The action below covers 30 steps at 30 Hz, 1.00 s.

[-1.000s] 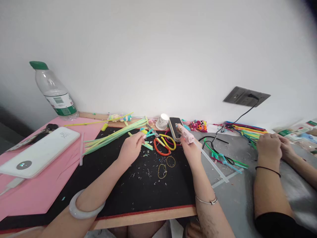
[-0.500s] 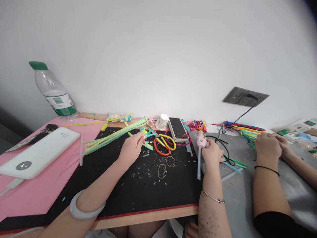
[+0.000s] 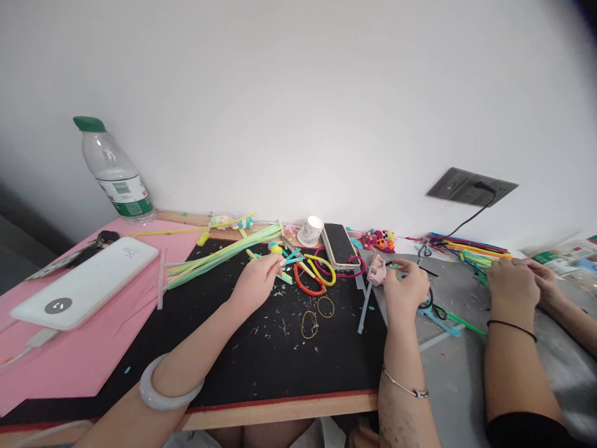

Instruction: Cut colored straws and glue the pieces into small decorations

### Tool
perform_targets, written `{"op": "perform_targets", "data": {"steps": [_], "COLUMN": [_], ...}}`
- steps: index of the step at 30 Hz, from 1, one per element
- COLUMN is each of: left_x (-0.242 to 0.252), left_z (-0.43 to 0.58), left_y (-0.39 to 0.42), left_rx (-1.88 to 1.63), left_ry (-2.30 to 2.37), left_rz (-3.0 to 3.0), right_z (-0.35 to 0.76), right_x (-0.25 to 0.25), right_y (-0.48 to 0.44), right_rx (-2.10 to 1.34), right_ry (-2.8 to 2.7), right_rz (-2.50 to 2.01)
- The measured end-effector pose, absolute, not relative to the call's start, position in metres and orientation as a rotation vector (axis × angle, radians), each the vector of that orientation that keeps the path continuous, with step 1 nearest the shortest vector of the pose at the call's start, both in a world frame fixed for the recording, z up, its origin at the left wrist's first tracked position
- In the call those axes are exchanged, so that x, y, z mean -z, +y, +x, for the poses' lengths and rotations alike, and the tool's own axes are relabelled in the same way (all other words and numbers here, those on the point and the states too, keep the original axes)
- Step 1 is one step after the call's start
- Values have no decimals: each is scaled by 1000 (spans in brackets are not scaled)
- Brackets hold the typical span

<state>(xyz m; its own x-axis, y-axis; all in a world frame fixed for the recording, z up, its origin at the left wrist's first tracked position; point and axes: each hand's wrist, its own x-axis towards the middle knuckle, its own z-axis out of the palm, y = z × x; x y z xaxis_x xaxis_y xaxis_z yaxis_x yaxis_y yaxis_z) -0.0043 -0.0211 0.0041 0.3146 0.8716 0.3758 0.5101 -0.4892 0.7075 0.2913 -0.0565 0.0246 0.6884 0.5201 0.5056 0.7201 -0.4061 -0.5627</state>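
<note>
My left hand is closed in a pinch on a small pipe-cleaner piece, yellow and blue, with teal strands sticking out past the fingertips. Just right of it lie scissors with orange and yellow handles. A pale pink glue gun rests at the mat's right edge, a translucent glue stick pointing from it toward me. Close on its right is my right hand, fingers curved and apart, with a bit of green showing between them; the fingertips are partly hidden.
Green and yellow pipe cleaners lie on the black mat, near two rubber bands. Behind are a paper cup and a phone. A power bank and bottle stand left. A co-worker's hands are at right.
My right hand has let go of the glue gun and moved slightly right. The glue gun now lies tilted, its glue stick slanting left. My left hand keeps its pinch. The whole view has shifted slightly.
</note>
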Motion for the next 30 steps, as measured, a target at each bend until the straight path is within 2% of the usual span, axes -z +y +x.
{"op": "perform_targets", "data": {"steps": [2,5,10,20,30], "left_x": [-4,-5,-6,-4,-5], "left_z": [-4,-3,-4,-3,1], "left_y": [-22,-22,-22,-20,-21], "left_rx": [-1013,-976,-970,-987,-965], "left_ry": [1186,1137,1119,1109,1080], "left_rz": [2146,2144,2087,1948,1837], "right_z": [273,233,181,175,174], "right_x": [-28,-33,-37,-5,-1], "right_y": [-56,-53,-42,-32,-32], "right_rx": [358,228,76,25,-68], "right_ry": [-1207,-1680,-2122,-2024,-1976], "right_rz": [-1761,-1412,-1247,-1173,-1172]}}
